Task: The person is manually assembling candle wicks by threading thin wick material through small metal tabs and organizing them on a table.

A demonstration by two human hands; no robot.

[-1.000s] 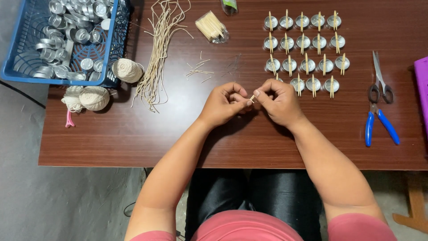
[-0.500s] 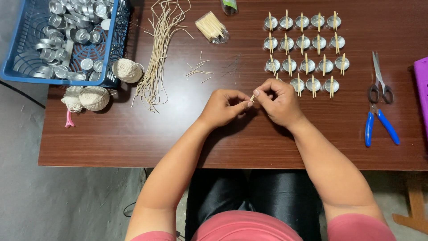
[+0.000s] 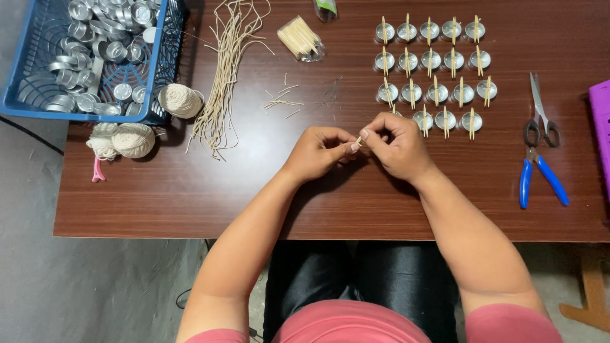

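Note:
My left hand (image 3: pixel 319 152) and my right hand (image 3: pixel 395 145) meet over the middle of the brown table (image 3: pixel 190 203). Their fingertips pinch a small pale stick piece (image 3: pixel 359 140) between them; what else is in the fingers is hidden. Just beyond my right hand stand rows of small round metal cups (image 3: pixel 432 63), each with a thin wooden stick laid across it. A few short stick and wick scraps (image 3: pixel 283 101) lie beyond my left hand.
A blue basket (image 3: pixel 38 105) of metal cups sits at the far left. Beside it are two balls of cream string (image 3: pixel 133 140), a bundle of cut wicks (image 3: pixel 222 76) and a pack of wooden sticks (image 3: pixel 300 39). Scissors (image 3: pixel 540 111), blue-handled pliers (image 3: pixel 540 181) and a purple object (image 3: pixel 600 127) lie at right.

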